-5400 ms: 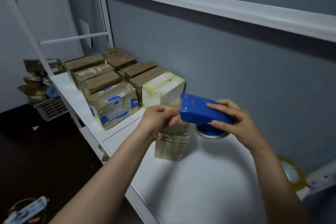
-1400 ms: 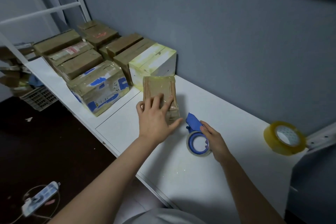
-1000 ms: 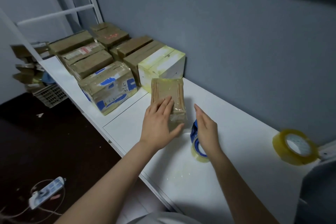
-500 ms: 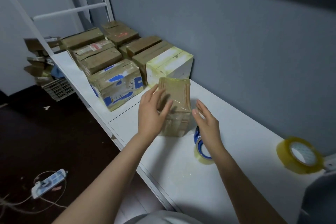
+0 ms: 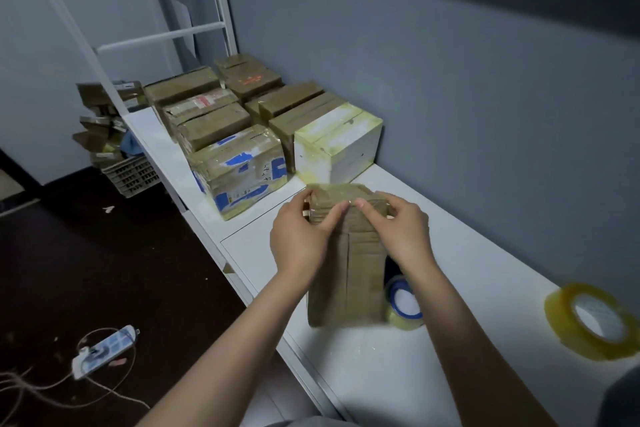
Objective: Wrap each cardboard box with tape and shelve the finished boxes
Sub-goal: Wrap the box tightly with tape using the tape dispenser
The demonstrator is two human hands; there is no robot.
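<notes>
Head view: we hold one box upright on the white shelf, directly in front of us. The box is brown cardboard, and its surface is glossy with tape. Its lower edge meets the shelf; we cannot tell whether it rests there or is just lifted.

Our left hand grips the upper left side of the box, with the thumb laid across the near face. Our right hand grips the upper right side in the same way. The two thumb tips nearly meet at the top of the near face.

A blue dispenser with clear tape lies on the shelf just beside the box's lower right corner. It is partly hidden by the box and the right forearm. A loose roll of yellowish tape lies well apart, far right.

Behind the box stands a white box, and left of that a blue-marked box. Brown boxes fill the shelf beyond them.

A crate and a power strip lie on the dark floor.
</notes>
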